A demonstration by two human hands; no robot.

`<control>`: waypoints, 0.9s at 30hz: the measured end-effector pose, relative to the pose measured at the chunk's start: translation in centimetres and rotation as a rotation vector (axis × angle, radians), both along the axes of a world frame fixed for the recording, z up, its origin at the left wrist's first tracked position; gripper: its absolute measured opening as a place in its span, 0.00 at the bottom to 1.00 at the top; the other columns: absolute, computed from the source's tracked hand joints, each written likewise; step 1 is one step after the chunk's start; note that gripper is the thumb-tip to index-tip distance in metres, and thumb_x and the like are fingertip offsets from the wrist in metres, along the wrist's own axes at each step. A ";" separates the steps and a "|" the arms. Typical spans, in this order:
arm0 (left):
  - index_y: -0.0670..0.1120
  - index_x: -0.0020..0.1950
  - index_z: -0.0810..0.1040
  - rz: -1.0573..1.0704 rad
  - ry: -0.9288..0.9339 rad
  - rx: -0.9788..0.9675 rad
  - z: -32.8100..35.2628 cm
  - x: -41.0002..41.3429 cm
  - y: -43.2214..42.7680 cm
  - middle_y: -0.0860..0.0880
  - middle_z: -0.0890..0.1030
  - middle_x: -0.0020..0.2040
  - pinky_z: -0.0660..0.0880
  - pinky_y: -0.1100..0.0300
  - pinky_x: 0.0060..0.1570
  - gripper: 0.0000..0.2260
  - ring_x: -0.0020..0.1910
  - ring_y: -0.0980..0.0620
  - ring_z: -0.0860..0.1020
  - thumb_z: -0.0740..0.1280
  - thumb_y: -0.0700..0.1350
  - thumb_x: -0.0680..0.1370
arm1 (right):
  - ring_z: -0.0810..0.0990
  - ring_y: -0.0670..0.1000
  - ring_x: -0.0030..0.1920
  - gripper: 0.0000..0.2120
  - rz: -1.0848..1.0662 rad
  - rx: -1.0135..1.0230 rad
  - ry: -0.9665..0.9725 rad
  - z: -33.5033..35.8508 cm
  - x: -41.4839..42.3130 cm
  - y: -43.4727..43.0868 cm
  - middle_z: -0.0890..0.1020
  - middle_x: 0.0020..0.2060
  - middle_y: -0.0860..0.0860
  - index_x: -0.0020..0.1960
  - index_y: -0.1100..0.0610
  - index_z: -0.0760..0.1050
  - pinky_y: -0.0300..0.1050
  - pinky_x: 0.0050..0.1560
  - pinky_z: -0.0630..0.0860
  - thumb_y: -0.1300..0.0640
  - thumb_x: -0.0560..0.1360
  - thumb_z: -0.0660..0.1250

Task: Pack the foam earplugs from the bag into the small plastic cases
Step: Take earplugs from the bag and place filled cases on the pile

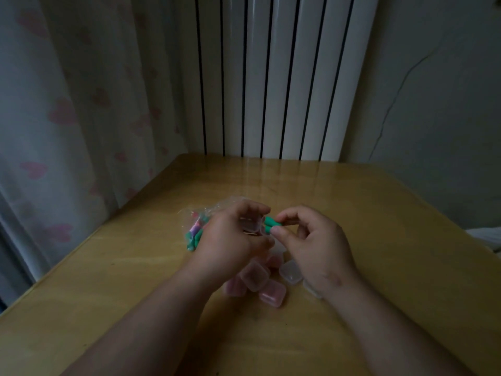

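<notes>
A small clear case [252, 227] is gripped in the left hand [230, 237], its fingers curled round it just above the tabletop [366, 218]. The case is seen as a thin-walled, glossy plastic box, squarish with rounded corners; how its lid stands cannot be made out.

Two green earplugs [271, 222] are pinched between the thumb and forefinger of the right hand [314, 242], the other fingers being loosely bent. The plugs are matt, soft-looking foam, short and cylindrical with rounded ends. Their long axis is laid roughly level, running left to right across the view, and the free ends are pointed towards the case, which they touch or nearly touch at its edge.

Behind the left hand a crinkled, transparent bag [193, 222] is lying on the tabletop, and more plugs in green and pinkish purple are seen heaped inside it. Under and between the wrists, loose cases [254, 275] are gathered on the wood, some tinted pink and some clear, all of the same rounded square form, a few tilted against each other.

The tabletop is made of smooth, yellowish, varnished wood with a soft sheen. Beyond it, a white ribbed radiator [271, 77] is stood against the wall, and a sheer curtain [62, 112] printed with pink hearts is hung at the left.
</notes>
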State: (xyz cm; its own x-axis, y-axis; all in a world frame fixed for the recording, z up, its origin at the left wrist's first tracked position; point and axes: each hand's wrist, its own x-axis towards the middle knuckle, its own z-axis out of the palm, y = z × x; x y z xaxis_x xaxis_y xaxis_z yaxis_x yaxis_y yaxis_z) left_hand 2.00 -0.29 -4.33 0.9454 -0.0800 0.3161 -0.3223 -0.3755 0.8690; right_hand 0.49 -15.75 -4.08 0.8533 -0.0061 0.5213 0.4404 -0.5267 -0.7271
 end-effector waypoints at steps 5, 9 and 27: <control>0.59 0.53 0.79 0.005 0.028 -0.065 0.1 0.0 0.0 0.58 0.81 0.50 0.75 0.73 0.38 0.21 0.47 0.64 0.79 0.78 0.37 0.68 | 0.72 0.38 0.38 0.03 -0.131 -0.072 -0.122 -0.5 0.8 -0.2 0.75 0.44 0.42 0.44 0.48 0.83 0.27 0.38 0.66 0.53 0.71 0.75; 0.60 0.52 0.78 0.002 0.017 -0.062 0.2 0.0 -0.1 0.58 0.81 0.52 0.76 0.71 0.41 0.22 0.49 0.62 0.79 0.78 0.37 0.68 | 0.73 0.39 0.37 0.02 -0.139 -0.028 -0.091 -0.5 0.7 0.0 0.75 0.41 0.42 0.44 0.49 0.83 0.27 0.37 0.67 0.55 0.72 0.73; 0.45 0.60 0.78 -0.298 0.283 -0.600 1.0 -0.4 0.2 0.37 0.81 0.54 0.82 0.50 0.47 0.21 0.43 0.43 0.83 0.61 0.27 0.73 | 0.81 0.50 0.32 0.05 0.072 0.773 0.506 0.9 0.4 -0.2 0.83 0.35 0.57 0.48 0.62 0.77 0.42 0.33 0.78 0.67 0.73 0.70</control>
State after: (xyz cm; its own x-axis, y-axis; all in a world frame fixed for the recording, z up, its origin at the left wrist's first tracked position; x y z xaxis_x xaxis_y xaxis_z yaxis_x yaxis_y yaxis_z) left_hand 1.63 -0.13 -3.35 0.9624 -0.2370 0.1331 -0.0691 0.2604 0.9630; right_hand 0.86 -15.92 -3.17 0.9900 -0.1349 -0.0401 -0.0122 0.2014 -0.9794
